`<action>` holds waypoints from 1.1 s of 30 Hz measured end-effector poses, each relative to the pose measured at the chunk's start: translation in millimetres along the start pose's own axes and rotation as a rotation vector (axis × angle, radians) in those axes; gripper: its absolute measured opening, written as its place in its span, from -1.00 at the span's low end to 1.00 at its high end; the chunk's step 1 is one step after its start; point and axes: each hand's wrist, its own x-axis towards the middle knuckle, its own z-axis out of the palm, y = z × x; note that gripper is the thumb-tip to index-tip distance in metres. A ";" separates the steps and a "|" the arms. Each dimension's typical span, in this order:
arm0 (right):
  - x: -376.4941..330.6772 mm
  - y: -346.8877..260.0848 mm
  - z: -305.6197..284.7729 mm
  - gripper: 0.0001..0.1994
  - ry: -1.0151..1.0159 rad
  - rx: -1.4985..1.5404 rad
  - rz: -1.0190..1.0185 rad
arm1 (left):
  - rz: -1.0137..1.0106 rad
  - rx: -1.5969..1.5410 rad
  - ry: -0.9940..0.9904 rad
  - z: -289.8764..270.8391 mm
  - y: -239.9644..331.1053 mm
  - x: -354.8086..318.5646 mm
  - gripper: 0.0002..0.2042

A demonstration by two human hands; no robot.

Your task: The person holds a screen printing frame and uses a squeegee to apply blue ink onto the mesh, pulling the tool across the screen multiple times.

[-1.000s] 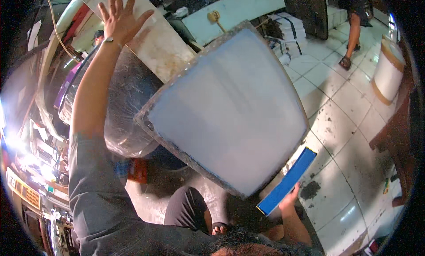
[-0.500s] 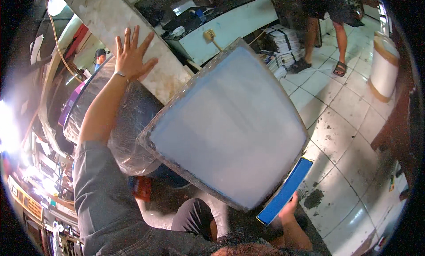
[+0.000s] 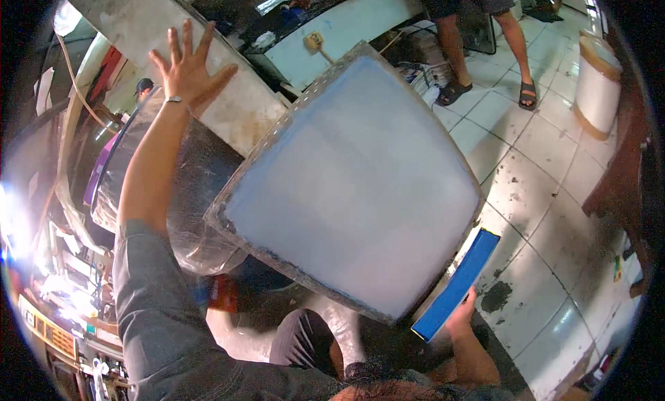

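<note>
- I saw a co-worker's legs (image 3: 511,37) come closer on my cam, well ahead of the R hand's (image 3: 460,320) grip; I'd guess that left less room there.
- The L hand (image 3: 189,75) went up a bit too, far ahead & left of that grip. Arm reached out, fingers spread wide, w/ nothing in it that I saw. Couldn't tell if it touched the dirty board (image 3: 244,117) below.
- The R hand held the long blue bar (image 3: 457,286), forearm low.
- The big pale panel (image 3: 357,193) was just left of the grip, past the bar.
</note>
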 end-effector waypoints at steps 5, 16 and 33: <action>5.5 6.4 3.3 -0.49 -0.108 -0.005 -0.053 | 0.265 -0.020 -0.078 12.1 -23.9 -25.0 -0.20; -8.2 -0.8 32.3 -0.51 -0.161 0.004 0.041 | -0.168 -0.020 0.203 9.4 -31.2 41.8 -0.09; 20.1 30.9 -32.3 -0.63 -0.067 -0.394 -0.516 | 0.339 0.158 0.011 14.7 23.4 -12.5 -0.26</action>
